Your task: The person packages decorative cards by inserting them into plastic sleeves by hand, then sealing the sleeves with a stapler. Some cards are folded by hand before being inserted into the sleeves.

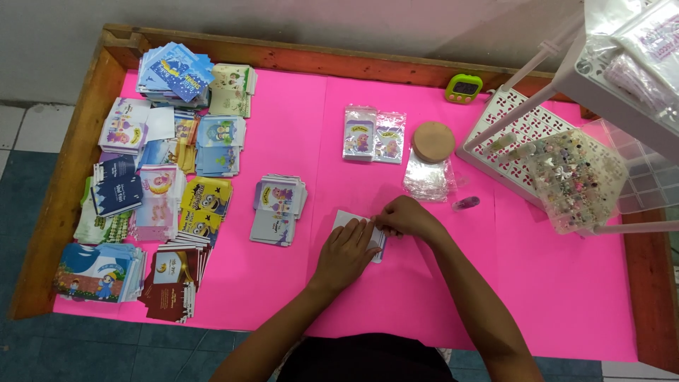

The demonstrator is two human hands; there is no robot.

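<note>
A small packing workshop: pink-covered wooden table (pixel 297 120), stacked printed cards (pixel 173 74), bead organiser (pixel 576 177).

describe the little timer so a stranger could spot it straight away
Start at the pink table and go to its far wooden edge, right of centre. The timer sits there, just left of the white basket. It alone is lime green with a dark screen.

The single head-worn camera looks steeply down from above the person's chest onto the pink-covered table (pixel 283 127), facing its far wooden rim (pixel 339 58) and the wall beyond, near enough for both forearms to rise from the bottom edge.
</note>
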